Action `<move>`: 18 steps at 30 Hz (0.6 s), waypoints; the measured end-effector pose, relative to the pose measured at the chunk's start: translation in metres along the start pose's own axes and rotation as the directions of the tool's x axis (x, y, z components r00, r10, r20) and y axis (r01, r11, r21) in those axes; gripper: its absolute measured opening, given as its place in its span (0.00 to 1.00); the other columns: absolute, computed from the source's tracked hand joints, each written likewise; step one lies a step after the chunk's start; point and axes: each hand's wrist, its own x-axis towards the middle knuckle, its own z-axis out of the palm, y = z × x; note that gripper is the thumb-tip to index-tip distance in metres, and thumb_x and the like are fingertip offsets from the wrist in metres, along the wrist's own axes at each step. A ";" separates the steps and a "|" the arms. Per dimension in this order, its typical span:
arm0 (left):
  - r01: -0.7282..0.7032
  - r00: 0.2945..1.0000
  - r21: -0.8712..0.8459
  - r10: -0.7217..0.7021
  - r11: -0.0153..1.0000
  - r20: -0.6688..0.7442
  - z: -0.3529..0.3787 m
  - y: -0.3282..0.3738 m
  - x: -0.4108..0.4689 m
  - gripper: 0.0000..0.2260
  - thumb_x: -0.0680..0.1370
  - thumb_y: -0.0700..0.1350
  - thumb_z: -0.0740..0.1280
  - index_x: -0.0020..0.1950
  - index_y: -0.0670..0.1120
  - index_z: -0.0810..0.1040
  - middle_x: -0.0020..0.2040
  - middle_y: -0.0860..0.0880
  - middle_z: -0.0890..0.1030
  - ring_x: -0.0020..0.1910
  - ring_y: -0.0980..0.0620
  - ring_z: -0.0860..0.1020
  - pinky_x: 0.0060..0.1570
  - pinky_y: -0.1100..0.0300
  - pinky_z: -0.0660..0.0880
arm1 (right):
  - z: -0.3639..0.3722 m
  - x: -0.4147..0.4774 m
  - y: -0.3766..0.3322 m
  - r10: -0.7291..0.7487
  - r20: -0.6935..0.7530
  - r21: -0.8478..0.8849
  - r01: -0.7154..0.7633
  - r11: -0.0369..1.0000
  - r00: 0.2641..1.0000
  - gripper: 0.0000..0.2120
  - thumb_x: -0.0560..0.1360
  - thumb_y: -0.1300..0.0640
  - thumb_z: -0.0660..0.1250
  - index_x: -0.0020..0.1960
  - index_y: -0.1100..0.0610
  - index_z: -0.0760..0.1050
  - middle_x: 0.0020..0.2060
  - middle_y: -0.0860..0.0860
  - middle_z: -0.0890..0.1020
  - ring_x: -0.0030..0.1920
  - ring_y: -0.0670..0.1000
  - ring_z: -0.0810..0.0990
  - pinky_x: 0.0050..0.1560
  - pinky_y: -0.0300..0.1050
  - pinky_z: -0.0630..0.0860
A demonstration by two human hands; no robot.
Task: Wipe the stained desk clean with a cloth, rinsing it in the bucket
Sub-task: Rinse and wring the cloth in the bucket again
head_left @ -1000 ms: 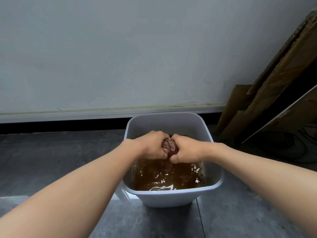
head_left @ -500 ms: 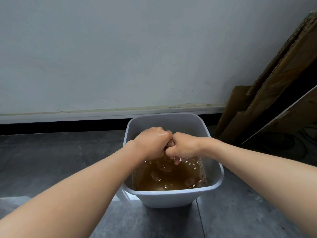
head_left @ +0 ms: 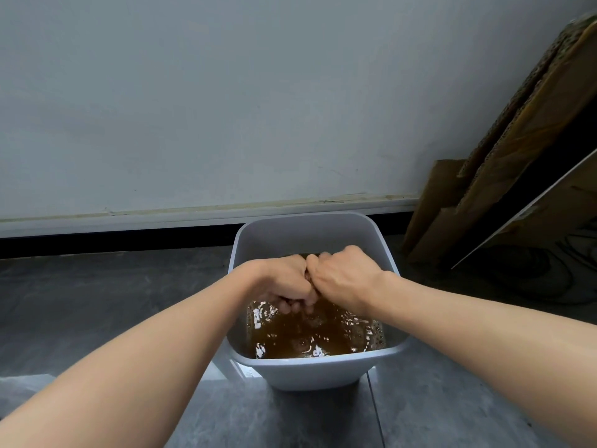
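Cloth point(head_left: 309, 277) between left hand point(head_left: 284, 282), right hand point(head_left: 345, 279), over bucket point(head_left: 310, 371).

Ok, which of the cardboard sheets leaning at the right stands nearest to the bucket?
The short cardboard sheet, leftmost of them; the taller ones lean further right.

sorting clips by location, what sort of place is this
Likely a back corner of an indoor room, maybe storage: grey tiled floor, plain wall with skirting, flattened cardboard leaning at right, bucket of brown water on the floor.
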 end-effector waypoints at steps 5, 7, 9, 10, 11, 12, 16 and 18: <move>-0.041 0.979 0.272 0.094 0.961 -0.183 0.002 -0.002 0.012 0.05 0.72 0.41 0.70 0.37 0.45 0.76 0.34 0.48 0.80 0.30 0.50 0.77 0.28 0.61 0.71 | 0.004 0.002 0.000 0.160 0.138 0.376 -0.201 0.905 0.977 0.16 0.78 0.60 0.66 0.61 0.61 0.63 0.52 0.56 0.79 0.53 0.60 0.81 0.40 0.49 0.67; -0.046 0.916 0.472 0.226 0.880 -0.332 0.005 -0.006 0.015 0.04 0.71 0.43 0.69 0.40 0.46 0.74 0.39 0.47 0.80 0.39 0.45 0.81 0.34 0.58 0.72 | 0.001 0.007 0.010 0.110 0.296 0.606 -0.276 0.746 0.949 0.17 0.74 0.60 0.71 0.57 0.60 0.66 0.46 0.54 0.78 0.48 0.57 0.80 0.40 0.47 0.70; -0.048 0.849 0.616 0.356 0.786 -0.390 0.006 -0.011 0.014 0.06 0.72 0.43 0.70 0.46 0.47 0.75 0.46 0.44 0.81 0.46 0.41 0.81 0.40 0.54 0.74 | -0.004 0.011 0.024 0.045 0.410 0.813 -0.388 0.435 0.911 0.10 0.71 0.59 0.74 0.44 0.57 0.72 0.35 0.50 0.78 0.39 0.51 0.77 0.40 0.45 0.72; -0.070 0.808 0.669 0.435 0.740 -0.397 0.005 -0.013 0.013 0.06 0.73 0.43 0.69 0.48 0.46 0.75 0.48 0.43 0.82 0.47 0.40 0.80 0.42 0.52 0.75 | -0.006 0.012 0.030 0.007 0.453 0.864 -0.441 0.244 0.892 0.08 0.72 0.60 0.74 0.41 0.56 0.75 0.32 0.49 0.79 0.39 0.49 0.77 0.43 0.45 0.75; -0.111 0.760 0.702 0.515 0.703 -0.396 0.003 -0.017 0.014 0.05 0.74 0.43 0.68 0.49 0.46 0.75 0.48 0.44 0.81 0.48 0.40 0.80 0.43 0.50 0.76 | -0.008 0.012 0.035 -0.036 0.487 0.872 -0.484 0.066 0.873 0.04 0.73 0.60 0.74 0.43 0.57 0.78 0.34 0.49 0.82 0.43 0.49 0.80 0.49 0.45 0.77; -0.176 0.704 0.721 0.597 0.671 -0.384 0.000 -0.020 0.014 0.04 0.75 0.42 0.67 0.49 0.45 0.75 0.48 0.45 0.80 0.47 0.40 0.79 0.43 0.49 0.76 | -0.009 0.011 0.038 -0.078 0.510 0.853 -0.516 -0.082 0.857 0.05 0.74 0.60 0.73 0.49 0.59 0.80 0.41 0.50 0.84 0.49 0.50 0.82 0.54 0.48 0.78; -0.432 0.453 0.776 0.855 0.460 -0.255 -0.007 -0.023 0.014 0.07 0.73 0.44 0.62 0.44 0.42 0.76 0.40 0.46 0.78 0.36 0.43 0.77 0.31 0.51 0.75 | -0.006 0.005 0.037 -0.275 0.503 0.731 -0.573 -0.371 0.819 0.14 0.78 0.63 0.66 0.63 0.62 0.75 0.59 0.60 0.81 0.56 0.57 0.82 0.58 0.51 0.78; -0.455 0.377 0.796 0.896 0.400 -0.235 -0.009 -0.025 0.014 0.07 0.73 0.44 0.63 0.44 0.41 0.77 0.40 0.46 0.77 0.34 0.46 0.75 0.28 0.53 0.73 | -0.005 0.005 0.033 -0.332 0.464 0.719 -0.568 -0.401 0.821 0.13 0.79 0.63 0.64 0.63 0.63 0.74 0.56 0.61 0.81 0.50 0.55 0.83 0.51 0.47 0.79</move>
